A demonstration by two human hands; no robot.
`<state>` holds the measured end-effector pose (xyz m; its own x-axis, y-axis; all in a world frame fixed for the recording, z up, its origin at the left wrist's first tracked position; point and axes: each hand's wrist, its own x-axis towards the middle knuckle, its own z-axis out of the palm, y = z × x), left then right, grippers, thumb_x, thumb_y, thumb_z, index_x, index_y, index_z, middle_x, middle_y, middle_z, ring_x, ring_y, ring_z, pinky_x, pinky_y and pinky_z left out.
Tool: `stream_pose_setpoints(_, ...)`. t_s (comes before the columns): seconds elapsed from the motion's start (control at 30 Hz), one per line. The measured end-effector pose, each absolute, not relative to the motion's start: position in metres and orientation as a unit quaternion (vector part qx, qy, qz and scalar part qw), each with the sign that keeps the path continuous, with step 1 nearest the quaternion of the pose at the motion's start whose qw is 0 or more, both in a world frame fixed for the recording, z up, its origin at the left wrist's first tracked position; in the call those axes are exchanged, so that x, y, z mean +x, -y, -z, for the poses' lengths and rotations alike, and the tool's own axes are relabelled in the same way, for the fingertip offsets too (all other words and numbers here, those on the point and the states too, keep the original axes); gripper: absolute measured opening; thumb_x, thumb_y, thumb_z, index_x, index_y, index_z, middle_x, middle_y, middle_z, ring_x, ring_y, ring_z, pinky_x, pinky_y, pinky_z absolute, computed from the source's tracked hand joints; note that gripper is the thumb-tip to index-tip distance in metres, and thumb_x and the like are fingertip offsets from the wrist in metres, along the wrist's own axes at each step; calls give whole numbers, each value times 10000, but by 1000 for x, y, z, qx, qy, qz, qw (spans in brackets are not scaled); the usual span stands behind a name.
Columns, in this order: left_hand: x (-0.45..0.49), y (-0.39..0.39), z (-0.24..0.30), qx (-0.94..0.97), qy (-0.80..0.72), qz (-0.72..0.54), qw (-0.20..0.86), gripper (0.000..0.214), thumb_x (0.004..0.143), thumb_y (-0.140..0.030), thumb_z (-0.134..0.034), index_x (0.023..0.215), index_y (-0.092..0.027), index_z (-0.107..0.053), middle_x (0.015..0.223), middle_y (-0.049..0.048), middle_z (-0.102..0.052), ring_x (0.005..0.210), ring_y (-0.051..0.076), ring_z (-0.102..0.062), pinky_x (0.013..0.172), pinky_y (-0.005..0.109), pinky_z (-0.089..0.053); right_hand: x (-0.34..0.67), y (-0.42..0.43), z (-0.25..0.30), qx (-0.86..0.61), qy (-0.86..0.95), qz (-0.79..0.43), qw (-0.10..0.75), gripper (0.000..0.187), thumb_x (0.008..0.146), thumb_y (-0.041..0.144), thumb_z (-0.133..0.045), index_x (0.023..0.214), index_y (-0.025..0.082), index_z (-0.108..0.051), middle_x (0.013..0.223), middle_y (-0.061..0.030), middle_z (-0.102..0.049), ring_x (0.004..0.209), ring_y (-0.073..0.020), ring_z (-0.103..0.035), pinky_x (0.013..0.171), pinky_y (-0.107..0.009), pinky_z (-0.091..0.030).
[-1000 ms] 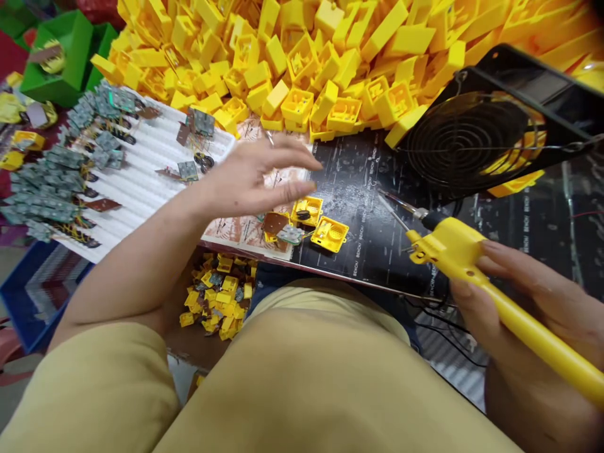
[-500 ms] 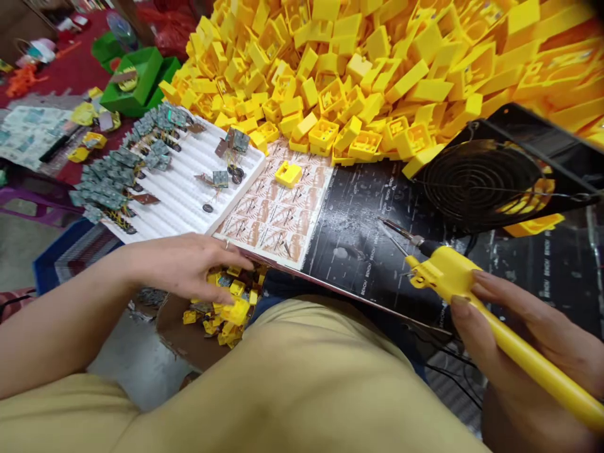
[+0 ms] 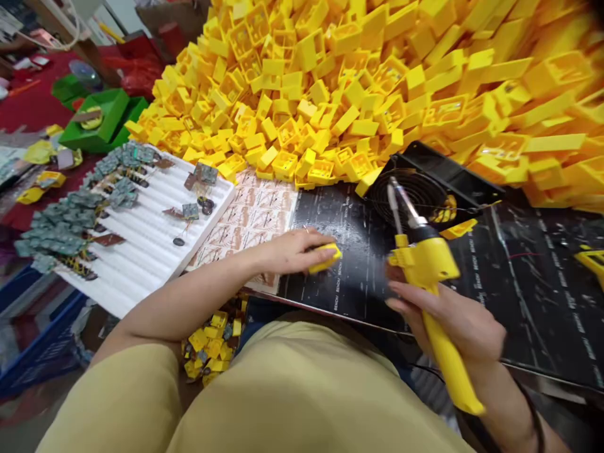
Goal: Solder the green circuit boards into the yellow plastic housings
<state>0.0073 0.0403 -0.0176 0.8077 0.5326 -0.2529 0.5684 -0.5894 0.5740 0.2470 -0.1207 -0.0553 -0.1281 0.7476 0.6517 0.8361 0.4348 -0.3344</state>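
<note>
My left hand (image 3: 302, 250) is closed around a small yellow plastic casing (image 3: 325, 259) just over the black bench top, by the right edge of the printed paper sheet (image 3: 264, 214). In my right hand (image 3: 448, 318) is a yellow soldering gun (image 3: 425, 261) with a black collar, its metal tip and a thin feed tube pointing up and away from me. The tip shows in front of a black fan (image 3: 401, 195) lying on the bench. Blur softens the gun and the right fingers.
A huge heap of yellow casings (image 3: 302, 94) covers the bench's back. On the left, a white ribbed foam tray (image 3: 155, 220) carries grey-green modules with wires. Below the bench edge, a box contains yellow pieces (image 3: 212, 346). Green bins (image 3: 101, 116) stand far left.
My left hand has moved from above the box up to the bench and taken hold of the casing that lay on the paper. The soldering gun has swung more upright. The view has shifted.
</note>
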Motion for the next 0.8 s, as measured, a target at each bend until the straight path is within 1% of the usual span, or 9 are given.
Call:
stream_pose_setpoints(0.07, 21, -33, 14, 901, -298, 68, 308, 497, 1066, -419, -362, 1442, -151, -545, 1377, 140, -668, 1264, 205, -642, 1078, 329, -493, 252, 115, 61, -525, 752, 59, 395, 144, 952, 333, -701, 1083, 274, -697, 819, 15, -722, 687, -138, -698, 618, -207, -565)
stream_pose_setpoints(0.13, 30, -38, 9, 906, -351, 109, 211, 533, 1073, -448, -327, 1473, -142, -500, 1343, 153, -687, 1246, 249, -659, 1046, 375, -508, 256, 113, 64, -538, 741, 62, 397, 274, 910, 367, -752, 1149, 256, -679, 881, -12, -722, 757, -160, -706, 677, -236, -590)
stream_pose_setpoints(0.23, 36, -58, -1, 901, -397, 167, 56, 540, 1065, -514, -298, 1278, -171, -657, 1130, 136, -767, 1074, 290, -728, 876, 396, -548, 260, 105, 60, -572, 714, 67, 398, 408, 869, 464, -780, 1187, 240, -659, 956, -49, -712, 824, -199, -709, 691, -279, -603)
stream_pose_setpoints(0.3, 41, -74, -6, 907, -394, 149, 3, 515, 1057, -505, -330, 1133, -186, -728, 1058, 115, -783, 990, 273, -740, 778, 355, -535, 265, 93, 55, -600, 687, 64, 405, 440, 856, 497, -784, 1194, 251, -644, 980, -50, -703, 850, -212, -710, 688, -289, -602)
stream_pose_setpoints(0.4, 53, -97, -9, 929, -368, 42, -16, 427, 1034, -434, -406, 1078, -197, -758, 1041, 93, -789, 938, 234, -729, 723, 315, -506, 276, 69, 48, -639, 636, 74, 427, 440, 856, 510, -777, 1189, 269, -620, 996, -41, -694, 860, -223, -714, 670, -294, -596)
stream_pose_setpoints(0.53, 78, -125, -7, 948, -306, -85, 4, 358, 997, -354, -454, 1055, -182, -763, 1029, 101, -778, 943, 226, -716, 798, 338, -539, 294, 55, 38, -654, 599, 124, 446, 360, 898, 462, -747, 1163, 274, -592, 983, -17, -692, 793, -200, -715, 633, -278, -581)
stream_pose_setpoints(0.67, 111, -146, -4, 945, -272, -181, 22, 328, 959, -237, -467, 1128, -160, -737, 1128, 117, -756, 1041, 235, -704, 925, 379, -551, 300, 92, 25, -645, 591, 168, 454, 371, 881, 457, -780, 1119, 256, -578, 1007, -9, -710, 758, -173, -717, 641, -258, -594)
stream_pose_setpoints(0.73, 137, -146, 0, 957, -227, -181, 16, 361, 951, -198, -454, 1202, -159, -710, 1209, 118, -738, 1127, 236, -683, 980, 389, -535, 299, 126, 18, -653, 591, 173, 442, 342, 906, 393, -762, 1157, 241, -587, 999, -18, -718, 779, -176, -722, 650, -257, -598)
stream_pose_setpoints(0.8, 173, -137, 6, 981, -136, -139, 3, 396, 964, -215, -450, 1288, -167, -672, 1328, 119, -696, 1250, 245, -632, 1058, 421, -496, 299, 162, 16, -665, 589, 172, 426, 428, 903, 377, -765, 1268, 239, -589, 1069, -26, -725, 828, -198, -728, 724, -302, -624)
